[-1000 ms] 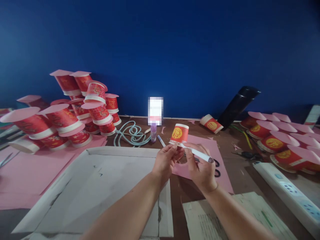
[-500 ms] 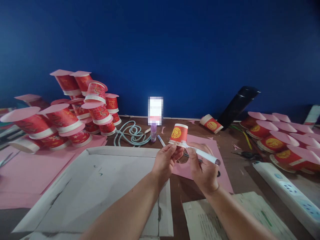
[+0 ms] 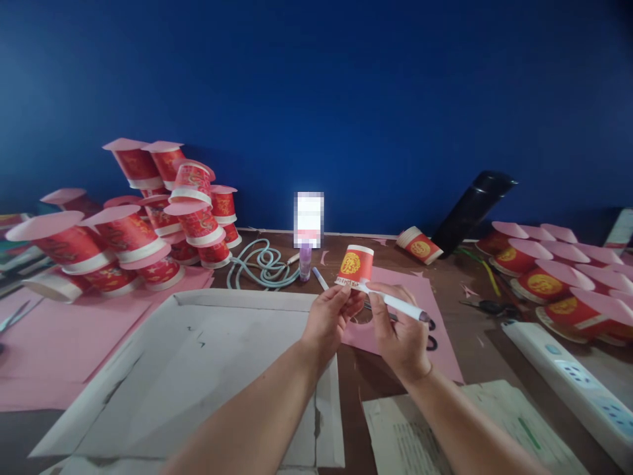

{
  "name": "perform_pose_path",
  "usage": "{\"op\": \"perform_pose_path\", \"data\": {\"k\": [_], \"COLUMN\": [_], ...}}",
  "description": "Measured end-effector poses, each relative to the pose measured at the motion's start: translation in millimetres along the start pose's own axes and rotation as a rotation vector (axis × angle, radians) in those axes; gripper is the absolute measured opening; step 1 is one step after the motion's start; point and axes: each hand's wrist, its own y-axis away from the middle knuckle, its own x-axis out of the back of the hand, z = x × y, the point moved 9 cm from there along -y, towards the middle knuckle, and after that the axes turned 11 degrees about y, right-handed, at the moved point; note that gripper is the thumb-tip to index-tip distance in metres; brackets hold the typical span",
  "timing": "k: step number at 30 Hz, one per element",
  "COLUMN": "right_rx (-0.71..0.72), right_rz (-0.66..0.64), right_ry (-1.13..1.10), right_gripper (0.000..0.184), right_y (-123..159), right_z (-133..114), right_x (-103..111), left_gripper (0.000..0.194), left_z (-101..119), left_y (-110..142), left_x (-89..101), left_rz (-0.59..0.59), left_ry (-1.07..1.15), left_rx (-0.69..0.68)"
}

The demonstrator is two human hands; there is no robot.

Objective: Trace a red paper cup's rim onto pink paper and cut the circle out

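My left hand is closed on the lower rim of a red paper cup with a gold round emblem and a white band that bears dark markings. In my right hand is a white marker, its tip against the cup's white band and its dark end toward the right. Beneath the hands lies a pink paper sheet with a round hole, and scissors on it are partly covered by my right hand.
Red cups with pink discs are stacked at left and right. A white cardboard tray, a coiled cable, a purple glue tube, a lit phone, a black flask and a power strip surround the hands.
The marker in my right hand shifts slightly right and down, then back a little, near the cup's white band. My left hand keeps hold of the cup, which barely moves.
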Motion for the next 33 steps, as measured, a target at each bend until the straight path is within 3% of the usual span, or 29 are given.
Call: {"op": "perform_pose_path", "data": {"k": [24,29,33], "right_rx": [0.017,-0.079,-0.161], "right_rz": [-0.010,0.090,0.095], "right_ry": [0.016,-0.088,-0.065], "right_gripper": [0.016,0.025,0.019], "right_y": [1,7,6], "right_z": [1,12,21], "right_x": [-1,2,1], "left_gripper": [0.025,0.024,0.026], "left_z": [0,0,1], "left_y": [-1,0,1], "left_x": [-0.1,-1.3,-3.2], "left_rz": [-0.023,-0.034,-0.045], "left_ry": [-0.028,-0.031,-0.035], "left_rx": [-0.013,-0.014,-0.021]}}
